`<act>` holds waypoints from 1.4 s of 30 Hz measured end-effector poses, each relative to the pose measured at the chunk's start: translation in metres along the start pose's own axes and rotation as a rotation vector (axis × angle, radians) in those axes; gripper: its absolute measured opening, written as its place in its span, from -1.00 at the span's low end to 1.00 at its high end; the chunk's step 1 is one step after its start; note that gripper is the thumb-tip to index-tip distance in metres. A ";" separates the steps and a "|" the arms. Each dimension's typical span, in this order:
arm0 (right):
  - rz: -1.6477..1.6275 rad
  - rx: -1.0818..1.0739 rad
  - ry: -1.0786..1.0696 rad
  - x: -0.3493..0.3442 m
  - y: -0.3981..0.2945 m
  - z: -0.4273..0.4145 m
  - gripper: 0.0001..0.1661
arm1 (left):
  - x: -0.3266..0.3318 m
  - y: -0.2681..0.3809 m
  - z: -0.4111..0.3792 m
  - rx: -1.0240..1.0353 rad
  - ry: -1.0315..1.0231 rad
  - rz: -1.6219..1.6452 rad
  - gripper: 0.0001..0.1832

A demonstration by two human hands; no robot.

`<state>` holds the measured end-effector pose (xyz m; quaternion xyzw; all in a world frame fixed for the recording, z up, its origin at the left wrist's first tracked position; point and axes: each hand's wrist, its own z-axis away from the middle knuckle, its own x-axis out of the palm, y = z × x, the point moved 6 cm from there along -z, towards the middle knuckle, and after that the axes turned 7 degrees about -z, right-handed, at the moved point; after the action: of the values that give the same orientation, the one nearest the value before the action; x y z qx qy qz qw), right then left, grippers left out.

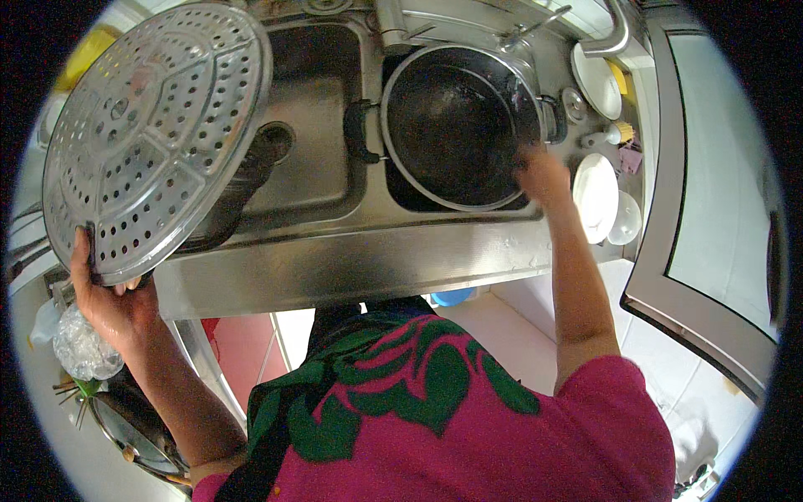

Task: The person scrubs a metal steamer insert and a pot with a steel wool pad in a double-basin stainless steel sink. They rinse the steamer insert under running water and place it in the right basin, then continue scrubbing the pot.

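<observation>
My left hand (119, 307) grips the lower edge of a round perforated metal steamer plate (150, 147), thumb on its upper face. The plate is raised and tilted over the left sink basin (307, 157), hiding part of it. A large dark-bottomed metal pot (452, 132) with black side handles sits in the right basin. My right hand (544, 177) is at the pot's right rim, fingers bent inward over the edge. It is motion-blurred, and whether it holds anything cannot be made out.
A white plate (596, 197), a clear bowl (624, 219) and a yellow-bristled brush (618, 133) lie right of the sink. A faucet (533, 28) stands behind the pot. A glass-panelled frame (721, 182) rises at right. A glass lid (135, 433) lies at lower left.
</observation>
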<state>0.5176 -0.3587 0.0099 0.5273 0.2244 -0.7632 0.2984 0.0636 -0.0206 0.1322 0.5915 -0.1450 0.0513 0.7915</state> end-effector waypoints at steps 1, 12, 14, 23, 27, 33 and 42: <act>-0.109 0.006 -0.037 0.018 -0.007 0.018 -0.64 | 0.012 0.000 0.006 -0.023 0.061 -0.005 -0.80; -0.532 -0.078 0.653 0.043 -0.141 -0.105 -0.64 | -0.005 0.001 0.001 0.006 0.005 -0.079 -0.73; -0.341 0.056 0.304 0.076 -0.105 -0.130 -0.57 | -0.009 0.002 0.004 0.008 -0.073 -0.078 -0.71; -0.712 0.274 0.321 0.010 -0.023 0.009 -0.63 | -0.016 -0.002 -0.003 -0.027 0.027 -0.003 -0.80; -0.477 0.372 0.800 -0.018 0.017 -0.013 -0.64 | -0.001 -0.005 0.001 -0.012 0.182 -0.054 -0.79; -0.518 -0.128 0.446 0.036 -0.094 -0.145 -0.58 | -0.012 -0.007 0.002 -0.002 0.227 -0.121 -0.71; 0.114 -0.150 0.111 0.006 -0.042 -0.099 -0.69 | 0.003 -0.011 0.017 -0.040 0.201 -0.091 -0.79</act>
<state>0.5531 -0.2649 -0.0289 0.5569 0.2670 -0.6956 0.3670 0.0660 -0.0397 0.1275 0.5736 -0.0391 0.0716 0.8150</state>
